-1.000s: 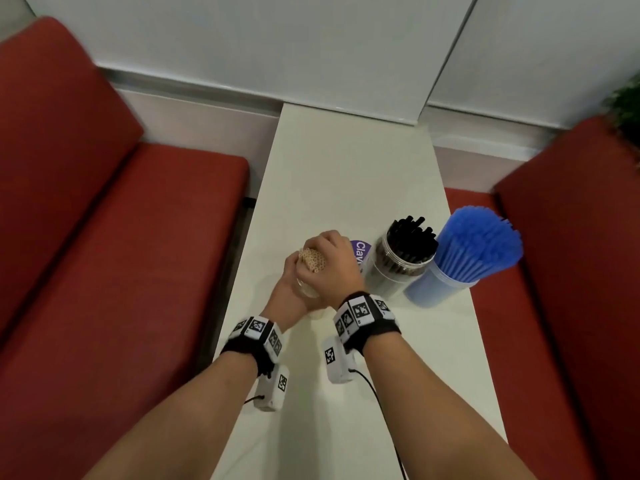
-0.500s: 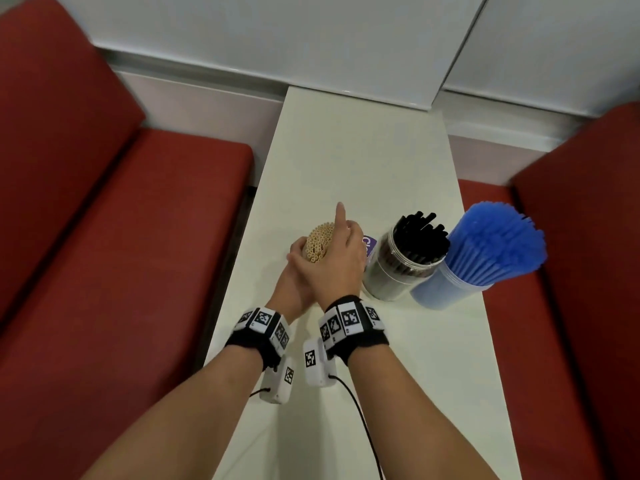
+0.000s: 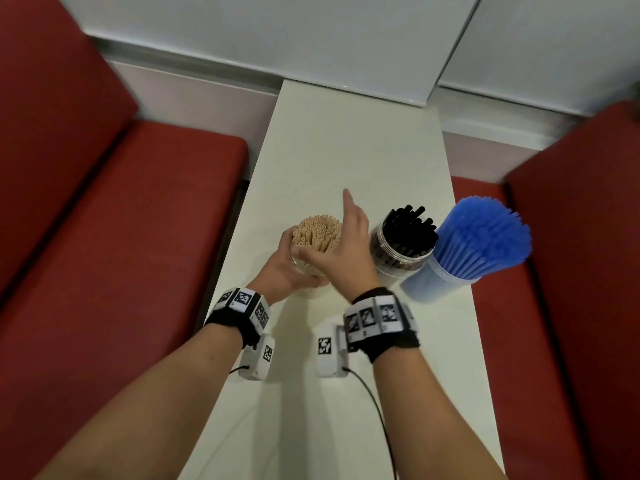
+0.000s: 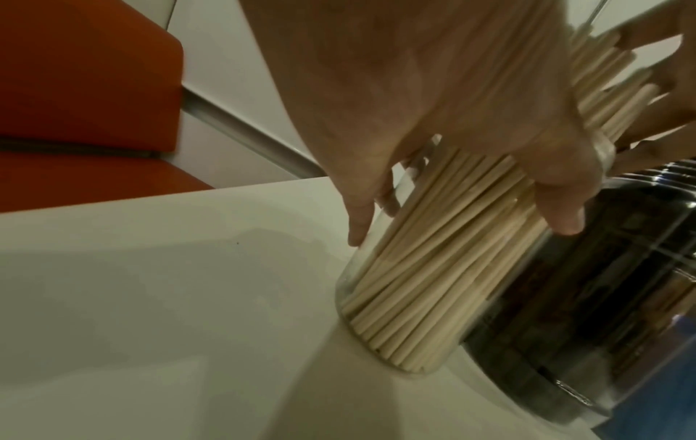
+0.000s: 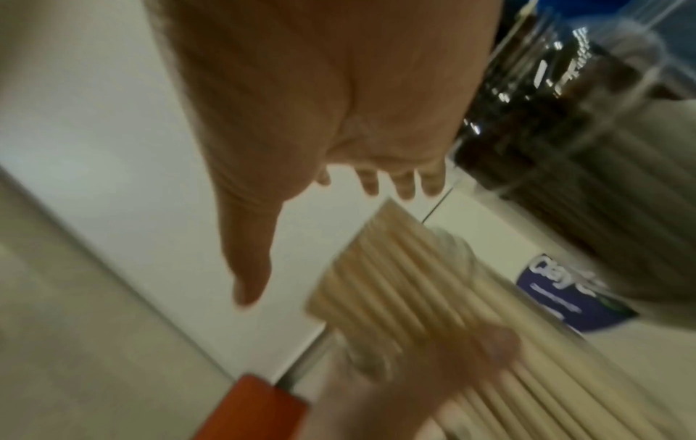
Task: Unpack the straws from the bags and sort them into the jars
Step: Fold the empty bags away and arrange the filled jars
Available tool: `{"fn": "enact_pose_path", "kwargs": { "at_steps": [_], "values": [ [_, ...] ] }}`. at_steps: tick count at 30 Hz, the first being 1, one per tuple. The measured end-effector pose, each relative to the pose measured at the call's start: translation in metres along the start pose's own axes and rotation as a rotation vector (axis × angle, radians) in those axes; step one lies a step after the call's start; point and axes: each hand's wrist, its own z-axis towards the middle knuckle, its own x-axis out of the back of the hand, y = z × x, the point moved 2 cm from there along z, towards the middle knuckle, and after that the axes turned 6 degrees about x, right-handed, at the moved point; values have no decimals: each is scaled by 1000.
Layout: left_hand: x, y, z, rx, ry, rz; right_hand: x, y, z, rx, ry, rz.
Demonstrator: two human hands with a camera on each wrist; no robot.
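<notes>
A clear jar (image 4: 380, 297) packed with beige straws (image 3: 317, 232) stands tilted on the white table (image 3: 346, 140). My left hand (image 3: 287, 268) grips this jar from the left side, fingers (image 4: 561, 214) curled round its wall. My right hand (image 3: 348, 240) hovers flat at the right of the straw tops, fingers straight, forefinger pointing away, holding nothing. In the right wrist view the right hand's thumb (image 5: 248, 268) is spread just above the beige straws (image 5: 395, 285). A jar of black straws (image 3: 403, 244) and a jar of blue straws (image 3: 479, 237) stand close by on the right.
Red bench seats flank the narrow table on the left (image 3: 121, 237) and right (image 3: 571, 289). A white wall closes the far end. A purple printed label (image 5: 565, 300) on something clear lies behind the beige straws, near the black-straw jar (image 5: 565, 119).
My right hand was curled over the tops of the beige straws; it has opened and drawn off to the right, uncovering them. The left hand keeps its grip on the jar.
</notes>
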Motion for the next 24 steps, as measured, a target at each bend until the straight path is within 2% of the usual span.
{"fn": "enact_pose_path", "kwargs": {
  "at_steps": [2,5,9,11,13,14,17,18,21,22,24],
  "values": [
    [-8,10,-1,-55,28,41,-20,0,-9,25,69,-272],
    [-17,22,0,-111,9,115,-43,0,-2,161,51,-655],
    [-14,21,-2,-102,85,117,-55,6,19,162,-93,-859],
    [-12,24,-3,-113,101,132,-56,8,21,248,-131,-898],
    [-8,24,-3,-88,76,105,-48,14,16,352,-162,-867],
    [-6,23,-4,-82,67,101,-42,18,12,349,-159,-838],
    [-5,20,-5,-98,70,150,-35,19,10,198,-136,-776],
    [-6,20,-4,-127,88,187,-38,16,11,199,-158,-781],
    [-8,20,0,-142,96,181,-43,8,11,314,-198,-666],
    [-6,16,1,-128,86,150,-39,9,8,305,-141,-539],
    [1,10,1,-106,95,95,-30,23,-2,169,57,-228]
  ]
}}
